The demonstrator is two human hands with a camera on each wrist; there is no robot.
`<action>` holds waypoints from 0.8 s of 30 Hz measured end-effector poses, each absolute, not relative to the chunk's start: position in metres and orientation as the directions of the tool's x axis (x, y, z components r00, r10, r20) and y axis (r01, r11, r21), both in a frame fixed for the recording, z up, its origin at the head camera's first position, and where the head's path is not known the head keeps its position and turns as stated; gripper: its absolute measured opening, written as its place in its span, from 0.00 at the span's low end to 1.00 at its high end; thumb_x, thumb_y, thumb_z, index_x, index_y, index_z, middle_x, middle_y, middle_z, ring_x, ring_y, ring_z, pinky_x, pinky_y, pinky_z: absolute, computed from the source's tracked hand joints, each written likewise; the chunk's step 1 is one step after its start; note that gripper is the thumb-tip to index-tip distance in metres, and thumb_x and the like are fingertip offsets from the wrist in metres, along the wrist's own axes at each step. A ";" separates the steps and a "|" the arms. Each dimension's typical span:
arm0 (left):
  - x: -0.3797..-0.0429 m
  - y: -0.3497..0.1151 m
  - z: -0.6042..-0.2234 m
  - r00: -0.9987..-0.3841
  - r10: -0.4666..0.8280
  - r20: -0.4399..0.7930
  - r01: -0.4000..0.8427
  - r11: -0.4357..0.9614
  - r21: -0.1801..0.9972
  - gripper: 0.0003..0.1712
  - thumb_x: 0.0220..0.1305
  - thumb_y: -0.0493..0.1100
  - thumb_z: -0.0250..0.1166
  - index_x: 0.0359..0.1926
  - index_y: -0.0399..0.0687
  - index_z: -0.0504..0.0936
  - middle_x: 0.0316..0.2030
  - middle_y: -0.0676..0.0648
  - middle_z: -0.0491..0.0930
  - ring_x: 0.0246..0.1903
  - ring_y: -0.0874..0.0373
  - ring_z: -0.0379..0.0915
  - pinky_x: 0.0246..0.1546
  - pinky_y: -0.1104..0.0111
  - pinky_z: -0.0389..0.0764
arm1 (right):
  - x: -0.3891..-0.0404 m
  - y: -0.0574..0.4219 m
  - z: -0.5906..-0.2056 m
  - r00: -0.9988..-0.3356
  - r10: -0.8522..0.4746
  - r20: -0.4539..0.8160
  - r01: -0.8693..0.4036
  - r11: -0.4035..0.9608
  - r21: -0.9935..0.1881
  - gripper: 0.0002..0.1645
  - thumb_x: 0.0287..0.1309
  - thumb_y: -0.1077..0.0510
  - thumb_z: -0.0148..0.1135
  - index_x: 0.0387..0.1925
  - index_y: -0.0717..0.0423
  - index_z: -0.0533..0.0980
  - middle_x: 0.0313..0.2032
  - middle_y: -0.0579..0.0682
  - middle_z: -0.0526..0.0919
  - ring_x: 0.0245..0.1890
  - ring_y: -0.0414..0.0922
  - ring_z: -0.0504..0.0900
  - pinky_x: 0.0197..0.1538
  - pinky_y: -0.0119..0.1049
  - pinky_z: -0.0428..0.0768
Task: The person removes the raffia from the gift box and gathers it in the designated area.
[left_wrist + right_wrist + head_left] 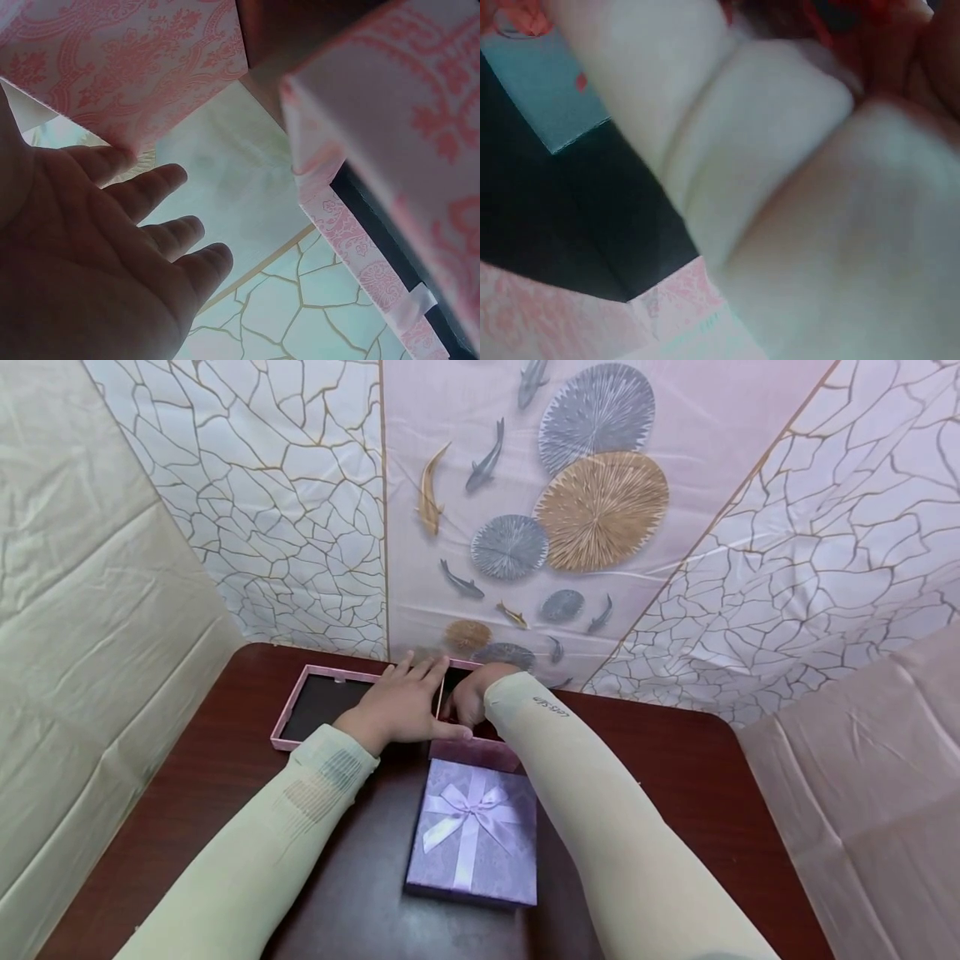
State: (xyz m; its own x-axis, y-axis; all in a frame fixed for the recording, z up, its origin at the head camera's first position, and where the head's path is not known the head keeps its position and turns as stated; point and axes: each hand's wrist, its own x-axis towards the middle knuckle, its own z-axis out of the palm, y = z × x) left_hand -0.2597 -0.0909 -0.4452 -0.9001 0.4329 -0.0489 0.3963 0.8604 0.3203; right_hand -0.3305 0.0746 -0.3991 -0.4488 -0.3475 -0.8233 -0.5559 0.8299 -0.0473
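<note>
- Pink tray (326, 706) on bench (682, 752), likely parked clear of our work
- Our left hand (405, 703): grip flat, unclenched, at pink box (474, 753) edge, probably steadying it
- Our right hand (474, 695) inside that box, can't tell its grip

- Pink box (474, 752) at my hands: pale pink with deeper pink damask florals, black inside.
- Pink tray (287, 745) by my left hand (401, 703): same pink floral walls, black lining, whitish ribbon tab.
- Red stuff (536, 19) in my right wrist view: bright red, blurry.
- Gift box (442, 860): lilac, faint tonal pattern; bow (471, 810) paler lilac.
- My left sleeve (247, 852): cream, grey-blue and tan striped patches.
- My right sleeve (600, 810): cream, dark lettering at cuff.
- Table (187, 760): dark red-brown.
- Middle panel (465, 385): pinkish-lilac, grey and gold fish, lily pads.
- Side panels (277, 485): white, gold crackle lines.
- Left cloth (90, 568): plain beige.
</note>
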 end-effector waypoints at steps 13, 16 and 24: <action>-0.258 -0.091 -0.445 -0.904 0.423 -0.058 0.385 0.866 0.320 0.83 0.54 0.96 0.61 0.93 0.49 0.47 0.91 0.37 0.52 0.90 0.26 0.37 0.87 0.32 0.50 | -0.319 0.071 -0.387 -0.513 -0.290 -0.808 -0.561 0.826 0.060 0.21 0.74 0.44 0.72 0.64 0.38 0.88 0.64 0.43 0.82 0.60 0.46 0.73 0.64 0.40 0.80; -0.258 -0.091 -0.445 -0.905 0.421 -0.061 0.382 0.867 0.320 0.83 0.53 0.96 0.61 0.93 0.50 0.48 0.90 0.37 0.52 0.90 0.27 0.36 0.87 0.32 0.50 | -0.319 0.070 -0.387 -0.512 -0.288 -0.809 -0.563 0.824 0.063 0.20 0.74 0.44 0.72 0.63 0.39 0.88 0.63 0.43 0.82 0.59 0.46 0.74 0.63 0.41 0.80; -0.258 -0.090 -0.443 -0.905 0.423 -0.054 0.385 0.865 0.322 0.83 0.54 0.94 0.63 0.93 0.49 0.48 0.90 0.36 0.52 0.90 0.28 0.36 0.88 0.34 0.51 | -0.328 0.077 -0.390 -0.490 -0.332 -0.806 -0.541 0.841 -0.017 0.34 0.70 0.49 0.75 0.76 0.30 0.80 0.72 0.41 0.79 0.64 0.44 0.74 0.64 0.42 0.83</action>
State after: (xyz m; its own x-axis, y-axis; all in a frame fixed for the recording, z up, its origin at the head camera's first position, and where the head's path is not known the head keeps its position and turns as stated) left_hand -0.2584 -0.0903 -0.4431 -0.9048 0.4225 -0.0536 0.3849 0.8650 0.3219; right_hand -0.3276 0.0773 -0.3898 -0.4897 -0.3316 -0.8064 -0.5410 0.8409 -0.0173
